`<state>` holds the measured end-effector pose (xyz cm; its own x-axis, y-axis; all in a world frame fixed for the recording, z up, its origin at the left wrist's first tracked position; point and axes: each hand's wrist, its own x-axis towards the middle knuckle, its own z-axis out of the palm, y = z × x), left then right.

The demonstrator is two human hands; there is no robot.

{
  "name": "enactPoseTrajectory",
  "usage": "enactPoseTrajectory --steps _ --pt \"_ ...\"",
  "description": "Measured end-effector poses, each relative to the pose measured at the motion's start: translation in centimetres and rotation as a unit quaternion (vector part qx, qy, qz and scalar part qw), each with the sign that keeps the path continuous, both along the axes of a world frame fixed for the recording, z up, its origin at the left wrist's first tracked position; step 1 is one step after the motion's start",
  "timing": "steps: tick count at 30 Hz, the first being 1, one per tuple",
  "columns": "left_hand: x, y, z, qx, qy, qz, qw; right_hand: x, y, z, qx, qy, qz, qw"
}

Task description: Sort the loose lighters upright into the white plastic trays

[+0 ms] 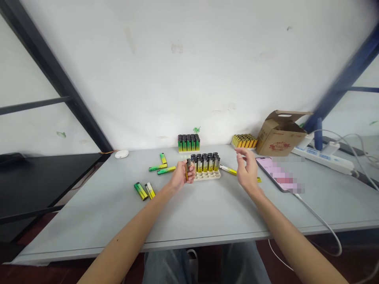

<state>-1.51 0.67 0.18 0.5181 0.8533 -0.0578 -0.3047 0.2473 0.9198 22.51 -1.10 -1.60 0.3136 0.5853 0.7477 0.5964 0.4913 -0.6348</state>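
Note:
My left hand (pixel 179 173) is closed around a lighter (pixel 187 170) with a dark top and an amber body, held upright. Right beside it stands a cream tray (pixel 207 176) with rows of black-topped, yellow-bodied lighters (pixel 205 162); its front row of holes shows bare. My right hand (pixel 247 169) hovers to the right of the tray, thumb and fingers apart, with nothing seen in it. A white-and-yellow lighter (pixel 227 170) lies between the tray and this hand. Another yellow piece (pixel 259 179) is partly hidden behind the right hand.
Loose green-and-yellow lighters (pixel 158 167) lie left of the tray. Against the wall stand a block of green lighters (pixel 188 143) and a block of yellow-orange ones (pixel 244 141). Rightward are a cardboard box (pixel 278 136), a phone (pixel 274 173) on a cable, and a power strip (pixel 325 158).

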Motion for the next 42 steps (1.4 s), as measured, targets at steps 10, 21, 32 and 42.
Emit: enactPoseTrajectory --steps 10,21,32,42 --pt "-0.1 -0.2 0.2 0.01 -0.007 -0.012 1.0 1.5 -2.0 -2.9 -0.114 -0.056 0.008 0.992" --pt "-0.9 1.1 0.4 0.029 -0.037 0.096 0.994 1.5 -1.2 -4.1 -0.161 -0.074 0.032 0.984" --pt "-0.1 0.3 -0.1 0.045 -0.033 0.044 0.997 1.5 -1.1 -4.1 -0.168 -0.092 0.021 0.981" --pt "-1.0 0.6 0.3 0.081 -0.058 0.09 0.991 1.5 -0.8 -4.1 -0.186 -0.07 0.022 0.98"
